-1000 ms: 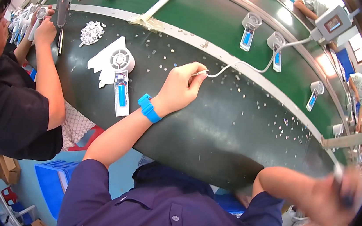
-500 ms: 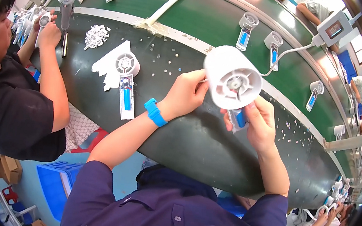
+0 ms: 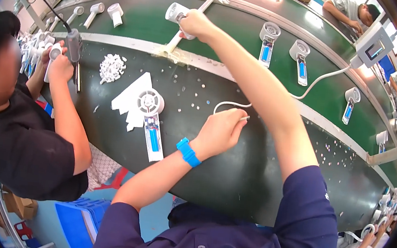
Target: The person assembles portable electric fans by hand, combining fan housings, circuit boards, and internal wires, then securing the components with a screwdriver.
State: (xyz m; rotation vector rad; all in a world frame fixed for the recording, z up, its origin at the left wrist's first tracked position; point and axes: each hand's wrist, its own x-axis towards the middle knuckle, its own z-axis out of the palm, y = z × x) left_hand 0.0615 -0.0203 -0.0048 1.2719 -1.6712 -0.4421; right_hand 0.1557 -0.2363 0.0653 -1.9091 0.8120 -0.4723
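Note:
My right hand (image 3: 195,25), arm stretched far across the bench, grips a white handheld fan (image 3: 173,12) above the green conveyor belt (image 3: 228,23), beside a pale divider bar. Most of the fan's handle is hidden behind the hand. Over the dark bench, my left hand (image 3: 219,130) pinches the plug end of a white cable (image 3: 229,104) between thumb and fingertips. That cable runs right to a small white meter box (image 3: 374,45). Left of my left hand, another white fan (image 3: 151,102) lies with its handle uncovered, showing a blue battery (image 3: 154,139) and a circuit board.
Several opened fans with blue batteries (image 3: 266,52) rest on the belt at right. A heap of small white parts (image 3: 112,68) and white paper (image 3: 131,98) lie on the bench. A co-worker (image 3: 32,140) at left holds a fan near a hanging electric screwdriver (image 3: 73,45).
The fan in my right hand has moved from before me to the far left over the belt. My left hand, now apart from it, holds the cable end lower and to the right.

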